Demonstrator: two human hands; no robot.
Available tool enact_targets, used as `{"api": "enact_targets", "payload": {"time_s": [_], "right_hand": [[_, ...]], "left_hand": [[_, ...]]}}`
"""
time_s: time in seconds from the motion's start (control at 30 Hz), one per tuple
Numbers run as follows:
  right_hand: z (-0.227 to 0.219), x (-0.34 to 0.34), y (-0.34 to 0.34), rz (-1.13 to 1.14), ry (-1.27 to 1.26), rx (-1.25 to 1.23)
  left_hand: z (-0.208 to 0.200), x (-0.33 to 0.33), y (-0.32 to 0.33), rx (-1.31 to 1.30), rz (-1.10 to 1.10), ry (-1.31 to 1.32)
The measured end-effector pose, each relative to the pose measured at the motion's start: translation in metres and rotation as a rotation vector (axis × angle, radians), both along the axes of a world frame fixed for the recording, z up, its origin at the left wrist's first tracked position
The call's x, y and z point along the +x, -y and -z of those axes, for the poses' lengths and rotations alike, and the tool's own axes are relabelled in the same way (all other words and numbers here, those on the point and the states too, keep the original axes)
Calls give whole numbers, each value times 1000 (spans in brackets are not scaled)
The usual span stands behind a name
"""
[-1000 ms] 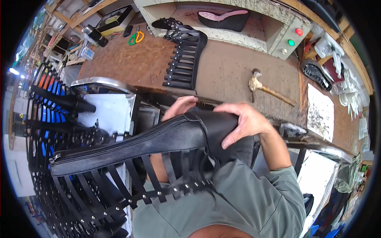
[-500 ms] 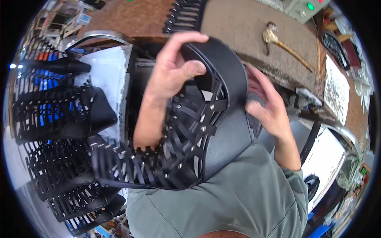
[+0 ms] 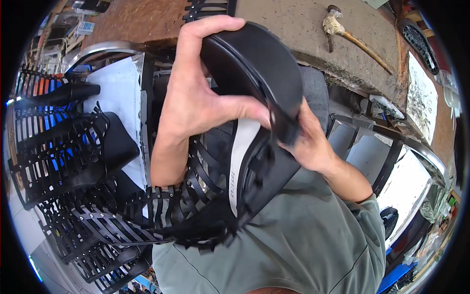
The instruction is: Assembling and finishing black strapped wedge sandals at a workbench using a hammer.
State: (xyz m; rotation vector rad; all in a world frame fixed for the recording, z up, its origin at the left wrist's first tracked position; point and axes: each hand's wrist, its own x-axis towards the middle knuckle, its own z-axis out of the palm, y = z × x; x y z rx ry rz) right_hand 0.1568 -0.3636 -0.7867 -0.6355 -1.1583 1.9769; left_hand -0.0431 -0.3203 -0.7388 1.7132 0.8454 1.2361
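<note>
A black strappy tall sandal with a thick platform sole (image 3: 259, 54) is held up in front of my chest. Its open-work shaft of studded straps (image 3: 203, 169) trails down and to the left. My left hand (image 3: 193, 95) grips the front of the platform, fingers over the far edge and thumb across the near side; straps hide the lower end of that forearm. At the sandal's right side, my right hand (image 3: 313, 144) is closed on a dark strap or edge, its fingers partly hidden. A pale insole (image 3: 242, 157) shows inside.
Several similar black strappy sandals (image 3: 58, 147) hang at the left beside a chair with a white-covered board (image 3: 120, 90). A wooden-handled hammer (image 3: 364, 49) lies on the worn grey bench (image 3: 284, 22). At the right are a dark shoe sole (image 3: 417, 46) and a stained white sheet (image 3: 421, 95).
The sandal has turned and its platform has come up and to the left, showing the pale insole. My left hand has closed on the front; my right hand has moved in and down.
</note>
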Motion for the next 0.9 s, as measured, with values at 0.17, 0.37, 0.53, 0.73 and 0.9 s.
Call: {"api": "enact_targets", "payload": {"time_s": [0.17, 0.37, 0.53, 0.73, 0.9], "right_hand": [[12, -25, -45, -156, -82, -429], [61, -87, -60, -337, -896, -787], [77, -71, -56, -414, -419, -205], [-1, 35, -87, 229, 343, 659], [-60, 49, -65, -69, 661, 920]], "left_hand": [[39, -40, -31, -325, -176, -164], [84, -41, -29, -549, 41, 632], [70, -44, -20, -509, 8, 965], [20, -18, -4, -986, 169, 325], [21, -3, 36, -720, 430, 143]]}}
